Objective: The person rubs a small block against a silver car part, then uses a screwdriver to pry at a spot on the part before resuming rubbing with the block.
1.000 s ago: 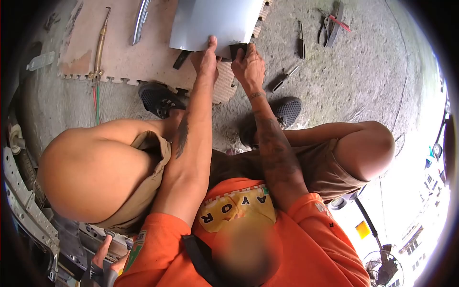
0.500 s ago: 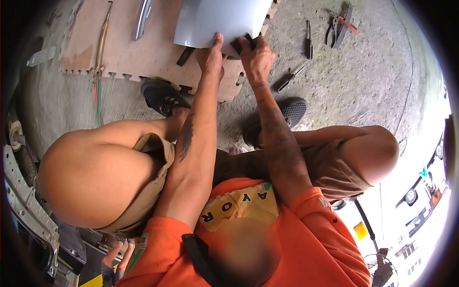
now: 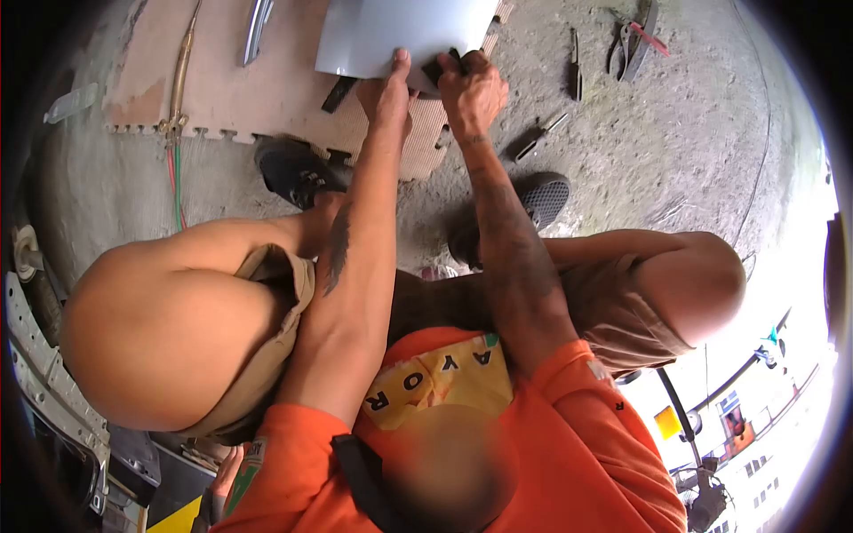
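A silvery, smooth, slightly curved sheet panel (image 3: 400,31) lies at the top of the view, with its near edge toward me. My left hand (image 3: 386,96) is closed on that near edge, thumb on top and fingers underneath, mostly hidden. At the near right corner, my right hand (image 3: 475,96) is closed around a small dark flat piece (image 3: 435,67) pressed against the panel. I cannot make out exactly what this piece is. A dark strip (image 3: 338,94) sticks out from below the panel, just left of my left hand.
Tan interlocking foam mats (image 3: 240,98) lie under the panel. On them are a brass torch (image 3: 185,75) with hoses and a shiny metal strip (image 3: 256,31). Screwdrivers (image 3: 539,138) and pliers (image 3: 619,51) lie on the concrete floor to the right. Another person's hand (image 3: 227,471) shows at lower left.
The whole view has shifted slightly, so panel and hands appear a little higher and farther left. Both hands keep their hold. The other person's hand at lower left has changed position.
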The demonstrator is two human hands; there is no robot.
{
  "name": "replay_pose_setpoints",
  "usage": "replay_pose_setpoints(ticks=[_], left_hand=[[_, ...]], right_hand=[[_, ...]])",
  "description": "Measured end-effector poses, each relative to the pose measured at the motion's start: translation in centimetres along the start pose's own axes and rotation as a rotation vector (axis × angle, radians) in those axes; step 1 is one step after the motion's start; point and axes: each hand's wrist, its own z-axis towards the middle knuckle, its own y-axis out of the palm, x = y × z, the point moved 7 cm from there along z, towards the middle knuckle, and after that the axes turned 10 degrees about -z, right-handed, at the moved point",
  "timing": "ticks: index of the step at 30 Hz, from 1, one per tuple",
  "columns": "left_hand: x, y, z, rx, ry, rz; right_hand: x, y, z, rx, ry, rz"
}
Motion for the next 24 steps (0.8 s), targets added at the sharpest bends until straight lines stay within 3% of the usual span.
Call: replay_pose_setpoints(ticks=[3,5,7,8,9,11,16,20,24], left_hand=[[0.5,0.4,0.6,-0.053,0.05,0.053],[0.9,0.6,-0.2,-0.02,0.087,0.036],[0.5,0.4,0.5,-0.008,0.074,0.075],[0.1,0.1,0.9,-0.023,0.061,0.071],[0.0,0.1,0.4,-0.042,0.04,0.073],[0.4,1.2,-0.3,-0.084,-0.011,0.085],[0.2,0.5,0.0,-0.044,-0.019,0.065],[1.2,1.6,-1.1,-0.034,0.015,0.039],[0.9,0.8,-0.3,-0.016,0.022,0.08]], right_hand=[[0.4,0.0,-1.3,0.028,-0.004,-0.112],[0.4,-0.4,-0.6,-0.067,0.084,0.024],[0.9,0.3,1.3,-0.075,0.126,0.026],[1.0,0.4,1.4,0.049,0.027,-0.003],[0.6,-0.4,0.5,-0.05,0.11,0.107],[1.2,-0.1,-0.9,-0.05,0.082,-0.027],[1.3,0.1,0.5,-0.04,0.065,0.144],[1.8,0.5,-1.5,-0.098,0.171,0.023],[0.8,0.0,0.8,0.048,0.082,0.083]])
